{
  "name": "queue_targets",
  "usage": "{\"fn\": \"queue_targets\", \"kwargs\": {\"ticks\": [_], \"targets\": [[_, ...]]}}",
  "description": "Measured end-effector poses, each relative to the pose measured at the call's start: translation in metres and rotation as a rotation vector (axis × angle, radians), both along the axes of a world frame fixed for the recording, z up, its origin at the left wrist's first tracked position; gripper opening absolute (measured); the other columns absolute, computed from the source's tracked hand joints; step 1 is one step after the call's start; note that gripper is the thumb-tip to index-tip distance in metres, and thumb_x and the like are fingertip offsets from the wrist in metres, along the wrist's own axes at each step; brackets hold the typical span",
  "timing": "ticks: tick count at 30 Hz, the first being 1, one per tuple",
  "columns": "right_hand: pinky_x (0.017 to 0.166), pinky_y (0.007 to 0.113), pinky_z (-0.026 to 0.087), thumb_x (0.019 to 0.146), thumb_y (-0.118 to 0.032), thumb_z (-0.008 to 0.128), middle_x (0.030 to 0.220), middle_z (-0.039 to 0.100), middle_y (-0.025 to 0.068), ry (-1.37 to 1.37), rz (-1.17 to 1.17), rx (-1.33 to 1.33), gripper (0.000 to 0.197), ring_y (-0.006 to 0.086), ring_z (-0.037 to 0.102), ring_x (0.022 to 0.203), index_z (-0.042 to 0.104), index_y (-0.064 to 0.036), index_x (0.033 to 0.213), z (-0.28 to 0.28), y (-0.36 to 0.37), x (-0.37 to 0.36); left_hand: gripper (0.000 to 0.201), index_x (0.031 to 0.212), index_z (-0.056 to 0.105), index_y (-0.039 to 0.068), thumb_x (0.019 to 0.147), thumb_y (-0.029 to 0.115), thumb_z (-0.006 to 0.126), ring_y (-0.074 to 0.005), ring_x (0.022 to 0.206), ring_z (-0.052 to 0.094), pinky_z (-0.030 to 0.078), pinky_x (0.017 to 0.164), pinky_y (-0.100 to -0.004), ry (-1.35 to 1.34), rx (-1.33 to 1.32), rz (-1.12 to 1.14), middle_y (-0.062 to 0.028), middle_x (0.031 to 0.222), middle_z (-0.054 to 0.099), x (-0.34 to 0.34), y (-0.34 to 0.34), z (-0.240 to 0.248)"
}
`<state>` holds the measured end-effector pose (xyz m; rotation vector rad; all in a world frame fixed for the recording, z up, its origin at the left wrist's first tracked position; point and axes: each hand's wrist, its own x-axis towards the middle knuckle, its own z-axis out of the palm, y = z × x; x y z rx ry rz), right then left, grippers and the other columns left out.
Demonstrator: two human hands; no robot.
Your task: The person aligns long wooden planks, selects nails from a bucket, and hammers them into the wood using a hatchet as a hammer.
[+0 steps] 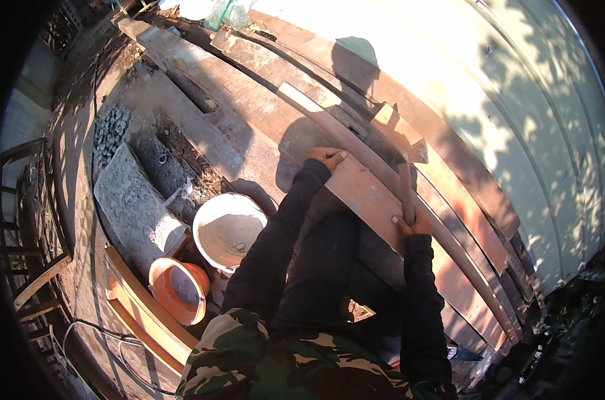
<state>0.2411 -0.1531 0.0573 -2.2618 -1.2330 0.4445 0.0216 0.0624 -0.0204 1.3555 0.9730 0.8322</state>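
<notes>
A flat reddish-brown wooden board lies slantwise in front of me, over longer planks. My left hand is closed at its far left end, fingers curled at the edge; I cannot make out whether something small is pinched there too. My right hand is wrapped round the wooden handle of a hatchet, beside the board's right edge. The hatchet stands head up, its wedge-shaped head at the far end over the planks. The right hand's lower fingers are partly hidden.
Long planks run from upper left to lower right. At my left stand a white bucket and an orange bucket, beside a dusty grey sack, gravel and a curved yellowish board. A pale sheet wall borders the right.
</notes>
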Motion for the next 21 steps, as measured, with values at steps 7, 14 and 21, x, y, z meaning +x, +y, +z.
{"fn": "queue_targets", "kwargs": {"ticks": [7, 14, 21], "targets": [[0.078, 0.039, 0.049, 0.065, -0.028, 0.079, 0.093, 0.065, 0.0191, 0.013, -0.013, -0.079, 0.050, 0.0334, 0.064, 0.086, 0.063, -0.0031, 0.104, 0.010, -0.001, -0.003, 0.026, 0.096, 0.070, 0.007, 0.082, 0.028, 0.065, -0.0215, 0.076, 0.065, 0.050, 0.071, -0.0304, 0.170, 0.218, 0.084, -0.0121, 0.085, 0.069, 0.009, -0.010, 0.011], [0.076, 0.039, 0.049, 0.064, -0.031, 0.079, 0.090, 0.066, 0.0189, 0.016, -0.004, -0.042, 0.049, 0.0329, 0.064, 0.084, 0.063, -0.0020, 0.100, 0.006, -0.002, -0.007, 0.024, 0.093, 0.069, 0.011, 0.082, 0.031, 0.062, -0.0307, 0.080, 0.064, 0.050, 0.073, -0.0363, 0.238, 0.239, 0.115, -0.0152, 0.088, 0.067, 0.001, -0.019, 0.020], [0.080, 0.042, 0.047, 0.066, -0.035, 0.077, 0.094, 0.065, 0.0204, -0.165, 0.042, -0.085, 0.054, 0.0364, 0.062, 0.090, 0.061, -0.0021, 0.106, -0.005, 0.002, 0.008, 0.029, 0.095, 0.069, 0.010, 0.080, 0.034, 0.063, -0.0324, 0.082, 0.063, 0.049, 0.076, -0.0376, 0.247, 0.339, 0.055, -0.0172, 0.088, 0.066, 0.018, 0.003, 0.002]]}}
